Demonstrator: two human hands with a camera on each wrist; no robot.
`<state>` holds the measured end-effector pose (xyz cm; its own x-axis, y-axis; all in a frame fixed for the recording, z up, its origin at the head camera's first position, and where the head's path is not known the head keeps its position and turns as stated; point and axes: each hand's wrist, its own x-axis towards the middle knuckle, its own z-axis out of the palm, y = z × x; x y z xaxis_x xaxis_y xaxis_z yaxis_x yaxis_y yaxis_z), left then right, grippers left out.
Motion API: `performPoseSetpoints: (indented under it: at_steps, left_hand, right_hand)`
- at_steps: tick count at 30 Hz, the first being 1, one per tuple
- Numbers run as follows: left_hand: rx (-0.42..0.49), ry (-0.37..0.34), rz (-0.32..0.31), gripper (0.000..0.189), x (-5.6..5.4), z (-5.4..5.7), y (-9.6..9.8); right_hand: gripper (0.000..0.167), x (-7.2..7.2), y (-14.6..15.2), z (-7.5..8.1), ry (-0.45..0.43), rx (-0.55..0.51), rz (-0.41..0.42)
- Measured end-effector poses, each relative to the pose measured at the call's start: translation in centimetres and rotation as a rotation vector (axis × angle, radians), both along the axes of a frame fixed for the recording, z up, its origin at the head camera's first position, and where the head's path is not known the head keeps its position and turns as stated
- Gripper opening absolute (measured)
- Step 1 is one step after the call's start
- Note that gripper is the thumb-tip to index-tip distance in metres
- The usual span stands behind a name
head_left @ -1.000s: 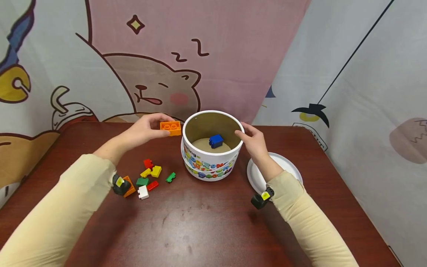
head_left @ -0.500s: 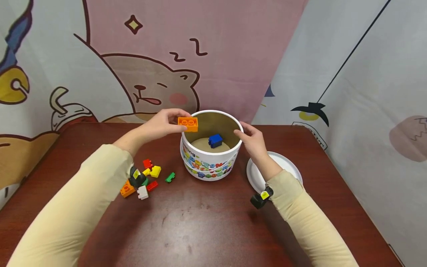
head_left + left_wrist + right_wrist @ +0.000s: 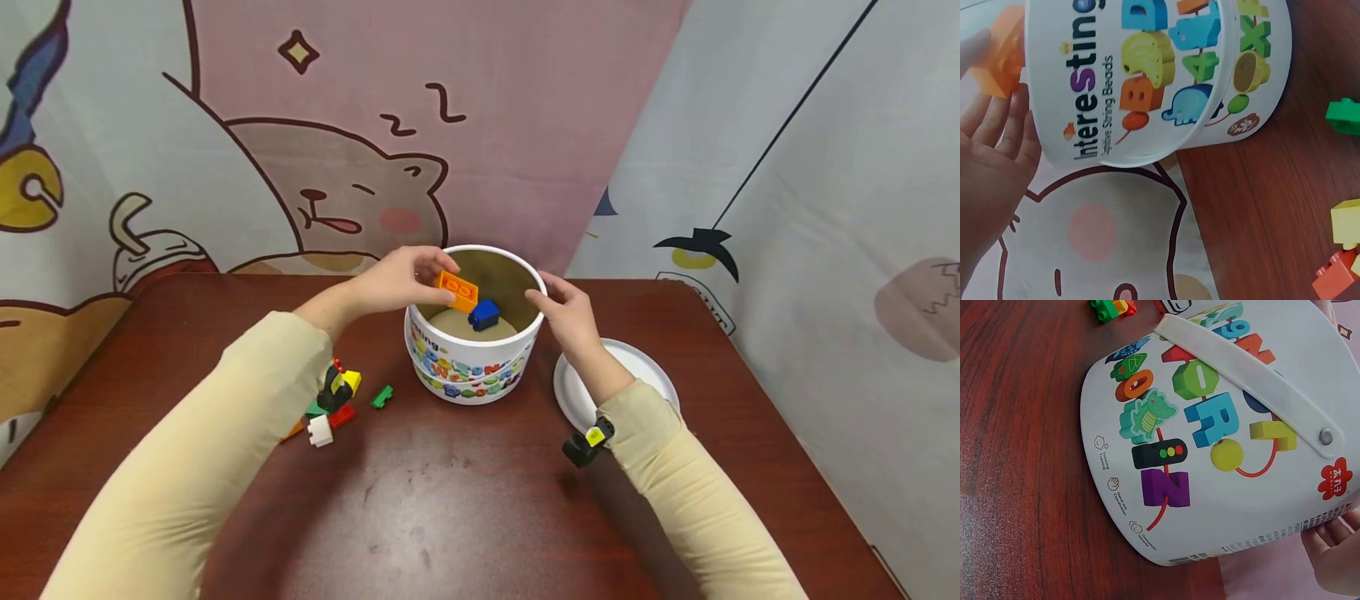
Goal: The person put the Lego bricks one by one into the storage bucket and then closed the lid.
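Note:
My left hand (image 3: 401, 279) pinches an orange toy brick (image 3: 457, 290) over the open mouth of a white bucket (image 3: 472, 367). The brick tilts, its hollow underside turned toward the head camera. Inside the bucket a blue brick (image 3: 484, 314) lies on the floor. With thumb inside and fingers outside, my right hand (image 3: 570, 317) grips the bucket's right rim. In the left wrist view the orange brick (image 3: 1002, 56) shows between thumb and fingers at the rim. The bucket's printed side and white handle (image 3: 1254, 381) fill much of the right wrist view.
Left of the bucket lie a green brick (image 3: 382, 397), a white brick (image 3: 320, 431), a red brick (image 3: 342, 416), a yellow brick (image 3: 352, 381) and others partly hidden by my left wrist. A white plate (image 3: 652, 371) sits under my right forearm. A printed curtain hangs behind the table.
My left hand has carried the orange brick rightward, from left of the bucket to over its mouth, and the brick has tilted. My right hand has stayed on the rim.

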<state>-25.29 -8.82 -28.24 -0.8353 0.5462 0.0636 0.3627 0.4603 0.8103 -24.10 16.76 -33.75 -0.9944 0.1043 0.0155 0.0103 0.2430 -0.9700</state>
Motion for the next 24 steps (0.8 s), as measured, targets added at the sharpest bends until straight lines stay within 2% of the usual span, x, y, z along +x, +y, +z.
performPoseSetpoints:
  at_steps: [6,11,18,24]
  left_hand:
    - [-0.012,-0.004,-0.05,0.037,0.2,-0.2,0.4]
    - [0.026,0.022,-0.06,0.035,0.2,-0.3,0.3]
    - [0.063,0.06,-0.01,0.031,0.5,-0.2,-1.4]
    - [0.088,0.053,0.072,0.031,1.3,-0.7,-4.7]
  right_hand:
    - [0.046,0.0,-0.1,0.0,0.001,-0.012,-0.002]
    - [0.047,0.0,-0.1,0.0,-0.01,-0.01,-0.005]
    - [0.047,0.1,-0.1,0.0,-0.005,0.003,-0.003]
    - [0.046,0.1,-0.1,0.0,-0.001,0.002,-0.005]
